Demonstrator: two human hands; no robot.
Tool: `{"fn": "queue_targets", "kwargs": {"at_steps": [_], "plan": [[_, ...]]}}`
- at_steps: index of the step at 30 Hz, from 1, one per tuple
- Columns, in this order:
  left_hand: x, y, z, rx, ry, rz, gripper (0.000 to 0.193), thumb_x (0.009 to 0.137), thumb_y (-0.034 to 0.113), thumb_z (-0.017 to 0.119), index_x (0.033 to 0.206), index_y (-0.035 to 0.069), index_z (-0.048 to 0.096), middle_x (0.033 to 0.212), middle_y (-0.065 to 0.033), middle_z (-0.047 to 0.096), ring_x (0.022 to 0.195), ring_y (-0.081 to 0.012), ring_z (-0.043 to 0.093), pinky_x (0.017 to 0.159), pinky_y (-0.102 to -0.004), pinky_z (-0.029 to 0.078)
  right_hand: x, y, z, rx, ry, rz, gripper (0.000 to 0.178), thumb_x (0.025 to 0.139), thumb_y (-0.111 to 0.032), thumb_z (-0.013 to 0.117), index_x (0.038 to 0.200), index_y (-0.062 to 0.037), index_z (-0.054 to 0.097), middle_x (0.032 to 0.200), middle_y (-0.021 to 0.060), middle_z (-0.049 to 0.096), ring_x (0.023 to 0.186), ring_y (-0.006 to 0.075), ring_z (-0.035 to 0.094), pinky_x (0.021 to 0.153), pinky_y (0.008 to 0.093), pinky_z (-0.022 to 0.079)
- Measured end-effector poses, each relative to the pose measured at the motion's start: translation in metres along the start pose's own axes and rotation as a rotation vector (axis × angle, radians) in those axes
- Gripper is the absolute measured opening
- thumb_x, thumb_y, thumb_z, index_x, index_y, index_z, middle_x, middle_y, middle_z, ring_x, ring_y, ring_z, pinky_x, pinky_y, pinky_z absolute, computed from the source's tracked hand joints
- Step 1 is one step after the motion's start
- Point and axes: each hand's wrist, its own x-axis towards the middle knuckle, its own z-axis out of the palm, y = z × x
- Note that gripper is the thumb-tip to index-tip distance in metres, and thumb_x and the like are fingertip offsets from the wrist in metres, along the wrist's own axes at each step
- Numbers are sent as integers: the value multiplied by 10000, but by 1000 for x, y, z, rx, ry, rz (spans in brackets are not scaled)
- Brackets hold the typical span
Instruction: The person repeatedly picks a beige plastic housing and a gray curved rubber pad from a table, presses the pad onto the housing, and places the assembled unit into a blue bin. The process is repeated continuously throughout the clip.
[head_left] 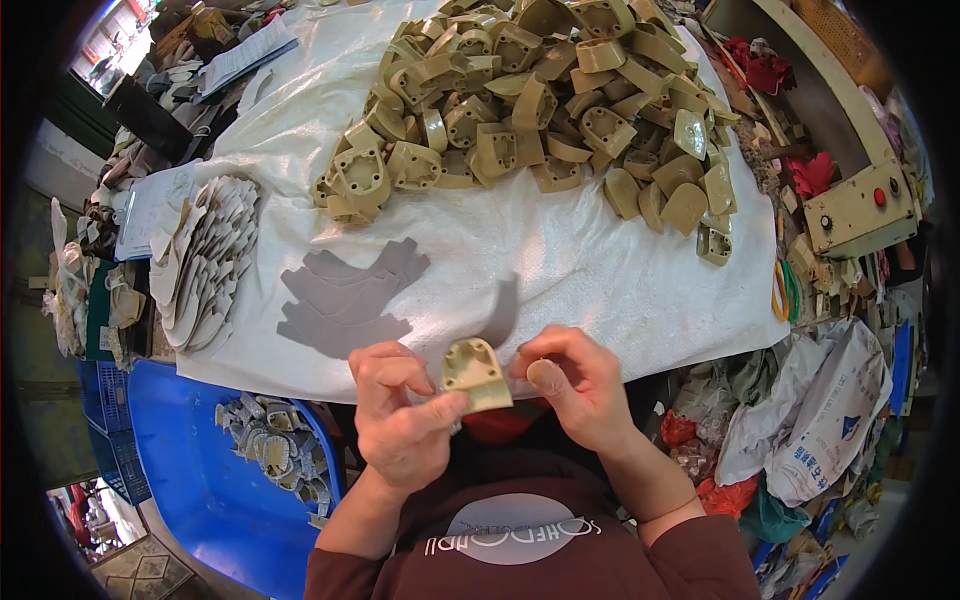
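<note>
My left hand (405,410) grips an olive-coloured plastic shoe heel (473,376), thumb on its lower left side. The heel's hollow face with several small posts is turned up. Just right of it, my right hand (575,385) is closed, thumb and fingers bent together. Whether a small piece sits between those fingertips I cannot make out. Beyond the hands, on a white woven sheet (600,320), lie several overlapping grey cut pieces (350,295) and one curved grey strip (504,308).
A large heap of olive heels (540,110) covers the sheet's far part. Stacked pale cut pieces (205,265) lie at the left edge. Lower left stands a blue tub (190,500) with grey-covered heels (280,445). At right are plastic bags (815,420) and a control box (865,210).
</note>
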Motion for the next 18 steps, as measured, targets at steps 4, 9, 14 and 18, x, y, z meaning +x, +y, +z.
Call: {"fn": "queue_targets", "kwargs": {"at_steps": [4, 9, 14, 18], "plan": [[-2, 9, 10, -230, -81, -46, 326, 600, -87, 701, 858, 89, 609, 893, -88, 564, 894, -284, 579, 743, -353, 444, -1, 3, 12, 583, 107, 198, 266, 992, -228, 471, 1104, 12, 494, 1033, 138, 636, 939, 174, 624, 845, 310, 510], [-8, 3, 8, 31, -236, 107, 315, 599, -40, 685, 870, 74, 570, 958, -99, 603, 865, -275, 636, 696, -325, 403, -6, 5, 9, 582, 94, 94, 257, 1022, -187, 362, 1120, 21, 477, 1145, 213, 595, 1020, 226, 616, 879, 352, 522], [-5, 6, 18, 316, -214, 213, 277, 613, 25, 679, 862, 72, 568, 943, -89, 595, 800, -243, 612, 660, -310, 366, -10, 6, 16, 573, 100, 37, 264, 1019, -166, 362, 1120, 47, 481, 1191, 233, 582, 1069, 250, 604, 877, 351, 528], [-7, 10, 23, 426, -202, 206, 265, 626, 19, 673, 865, 67, 567, 937, -95, 586, 755, -236, 589, 625, -319, 361, -8, 11, 18, 359, 76, -65, 275, 1013, -161, 382, 1119, 60, 507, 1184, 209, 601, 1044, 244, 623, 875, 323, 518]]}}
